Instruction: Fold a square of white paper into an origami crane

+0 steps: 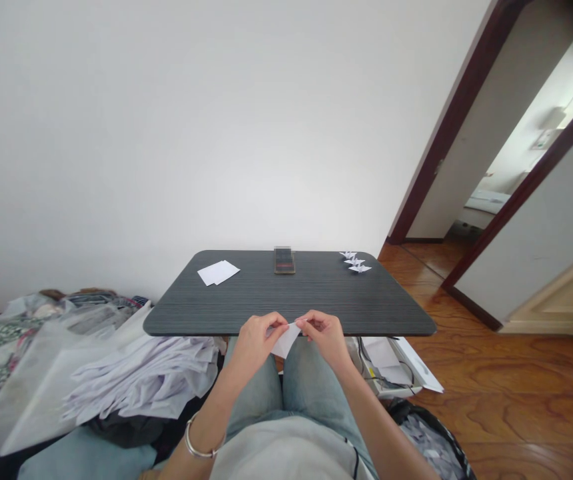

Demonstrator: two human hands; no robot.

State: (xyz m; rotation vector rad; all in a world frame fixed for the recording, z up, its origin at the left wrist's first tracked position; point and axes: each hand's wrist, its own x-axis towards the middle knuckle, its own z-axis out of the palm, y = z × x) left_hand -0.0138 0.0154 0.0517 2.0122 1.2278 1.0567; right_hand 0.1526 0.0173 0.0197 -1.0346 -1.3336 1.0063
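Observation:
Between my two hands is a small folded piece of white paper (284,341), held just over the near edge of the dark table (246,300). My left hand (262,335) pinches its upper left side between thumb and fingers. At the upper right corner, my right hand (322,333) pinches the paper too. At the table's far right stand several white paper cranes (358,262). White paper sheets (218,272) lie overlapping at the far left.
A dark phone-like object (284,260) is at the table's back middle. To the left are heaped clothes (151,373). A white box with cables (391,370) and a black bag of paper scraps (429,440) sit on the floor at right.

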